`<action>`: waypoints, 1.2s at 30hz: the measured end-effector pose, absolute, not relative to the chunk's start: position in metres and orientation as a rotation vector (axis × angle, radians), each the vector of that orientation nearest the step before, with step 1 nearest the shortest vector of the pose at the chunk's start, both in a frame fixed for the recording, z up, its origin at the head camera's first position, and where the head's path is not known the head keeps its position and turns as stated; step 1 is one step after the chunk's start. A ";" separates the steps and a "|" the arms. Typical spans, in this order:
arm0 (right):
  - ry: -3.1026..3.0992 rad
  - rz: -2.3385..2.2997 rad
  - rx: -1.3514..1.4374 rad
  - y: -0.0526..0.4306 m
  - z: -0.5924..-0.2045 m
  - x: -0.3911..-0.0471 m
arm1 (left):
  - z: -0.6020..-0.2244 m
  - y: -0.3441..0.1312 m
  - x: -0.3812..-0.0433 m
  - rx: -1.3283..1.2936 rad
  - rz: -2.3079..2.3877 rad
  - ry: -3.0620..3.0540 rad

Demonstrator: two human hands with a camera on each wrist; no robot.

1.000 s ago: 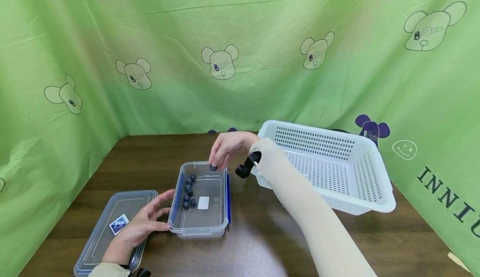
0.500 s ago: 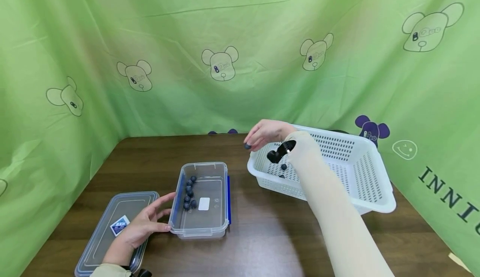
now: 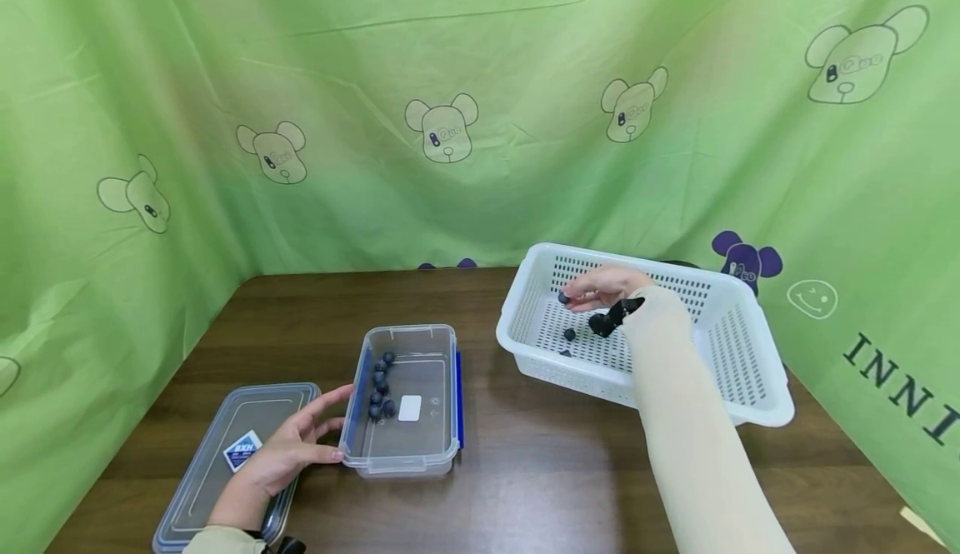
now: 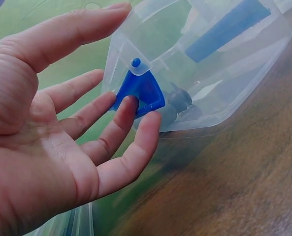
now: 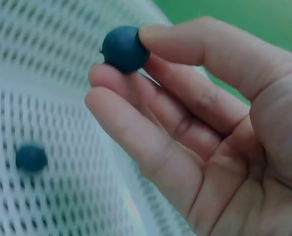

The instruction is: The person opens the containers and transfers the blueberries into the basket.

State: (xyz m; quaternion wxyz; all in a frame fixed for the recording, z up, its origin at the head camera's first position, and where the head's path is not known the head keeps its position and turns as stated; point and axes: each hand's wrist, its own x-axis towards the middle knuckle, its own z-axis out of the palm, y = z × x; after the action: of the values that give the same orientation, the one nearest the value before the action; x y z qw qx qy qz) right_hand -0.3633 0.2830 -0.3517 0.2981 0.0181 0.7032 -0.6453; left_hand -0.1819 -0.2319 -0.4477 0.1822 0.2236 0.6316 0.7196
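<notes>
Between thumb and fingertips my right hand (image 3: 602, 286) pinches a blueberry (image 5: 126, 49), held over the left part of the white perforated basket (image 3: 675, 408). Another blueberry (image 3: 569, 334) lies on the basket floor, and a dark bit of one more shows by the near wall. My left hand (image 3: 288, 454) rests at the left side of a clear plastic container (image 3: 431, 446), thumb and fingers spread along its wall. In the left wrist view the fingertips are at its blue clip (image 4: 141, 93). Several blueberries (image 3: 380, 387) lie in the container's left half, beside a white label.
A clear lid (image 3: 202, 462) with a grey-blue rim and a BXH sticker lies under and left of my left forearm. Brown wooden table (image 3: 510, 471) shows between the container and the basket. A green printed curtain (image 3: 480, 204) hangs behind the table.
My right hand has moved from above the container's far right corner rightward to over the basket, carrying the blueberry. The left hand and the container have stayed in place.
</notes>
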 end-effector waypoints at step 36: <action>1.963 -1.630 0.127 0.286 -0.356 -0.360 | -0.451 -0.234 -0.185 0.666 2.041 1.764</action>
State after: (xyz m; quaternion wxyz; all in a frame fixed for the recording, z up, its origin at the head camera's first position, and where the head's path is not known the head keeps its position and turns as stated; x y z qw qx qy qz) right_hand -0.3600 0.2855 -0.3556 0.2895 0.0475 0.7355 -0.6107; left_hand -0.1851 -0.2345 -0.4510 0.1807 0.2357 0.6244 0.7224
